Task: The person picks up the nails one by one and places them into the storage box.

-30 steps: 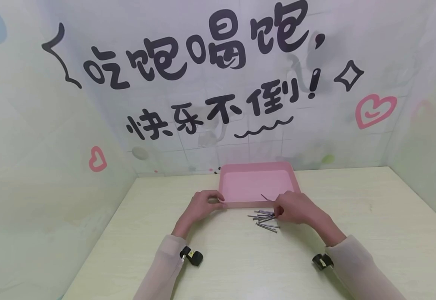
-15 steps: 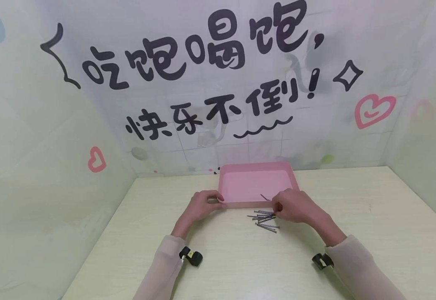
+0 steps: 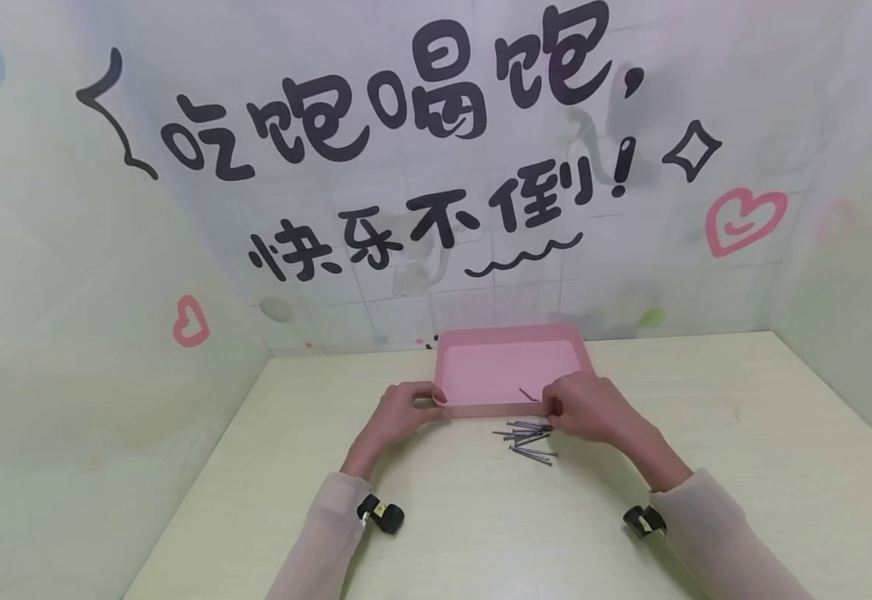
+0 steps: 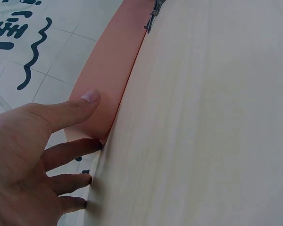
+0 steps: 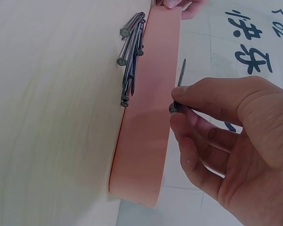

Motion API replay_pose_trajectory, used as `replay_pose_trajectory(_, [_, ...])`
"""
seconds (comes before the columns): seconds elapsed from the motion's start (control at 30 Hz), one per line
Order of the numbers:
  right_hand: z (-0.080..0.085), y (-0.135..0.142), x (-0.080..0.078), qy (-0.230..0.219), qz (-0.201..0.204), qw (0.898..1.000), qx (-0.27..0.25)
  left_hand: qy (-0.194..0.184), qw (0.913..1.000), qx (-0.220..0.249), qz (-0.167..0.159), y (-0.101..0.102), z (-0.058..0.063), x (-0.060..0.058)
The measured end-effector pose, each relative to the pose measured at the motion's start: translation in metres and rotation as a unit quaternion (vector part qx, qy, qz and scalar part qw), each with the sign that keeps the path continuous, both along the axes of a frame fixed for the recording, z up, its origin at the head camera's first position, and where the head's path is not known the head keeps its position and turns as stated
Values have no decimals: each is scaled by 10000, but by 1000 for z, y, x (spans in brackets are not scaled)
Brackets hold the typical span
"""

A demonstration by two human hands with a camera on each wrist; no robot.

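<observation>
My right hand [image 3: 582, 406] pinches a single nail [image 5: 181, 75] between thumb and fingertips, its head low at the pinch and its point upward in the right wrist view. This hand is over the front right part of a shallow pink tray [image 3: 481, 410]. My left hand [image 3: 402, 408] is at the tray's front left corner. In the left wrist view its thumb [image 4: 87, 104] lies along the front wall, and the other fingers reach to the corner and tabletop. Several loose steel nails [image 3: 529, 435] lie in a small pile just before the tray.
The light wooden table [image 3: 466, 533] runs back to a printed curtain [image 3: 376, 300] with dark lettering. More curtain hangs at both sides. A small black camera [image 3: 382, 513] is strapped at each sleeve cuff.
My right hand has risen slightly toward the tray's front rim, with the nail in its pinch. The left hand and the nail pile stay where they were.
</observation>
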State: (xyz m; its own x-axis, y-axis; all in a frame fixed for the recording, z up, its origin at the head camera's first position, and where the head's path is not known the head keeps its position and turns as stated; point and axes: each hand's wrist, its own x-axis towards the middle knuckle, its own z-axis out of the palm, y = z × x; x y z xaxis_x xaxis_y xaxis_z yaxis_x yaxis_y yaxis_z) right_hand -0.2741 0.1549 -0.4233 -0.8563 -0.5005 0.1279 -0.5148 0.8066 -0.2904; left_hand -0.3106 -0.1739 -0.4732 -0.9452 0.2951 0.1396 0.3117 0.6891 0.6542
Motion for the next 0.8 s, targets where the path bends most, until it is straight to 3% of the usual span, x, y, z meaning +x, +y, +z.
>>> replay_pose_trajectory(0.27, [-1, 0, -1, 12, -82, 10000, -14, -32, 10000, -22, 34, 1, 1, 1])
replay_pose_trajectory(0.5, [1, 1, -1, 283, -17, 9995, -158, -25, 10000, -16, 17, 1, 2, 0])
replay_pose_trajectory(0.8, [2, 5, -5, 361, -224, 9987, -280, 23, 10000, -2, -13, -1, 0, -1])
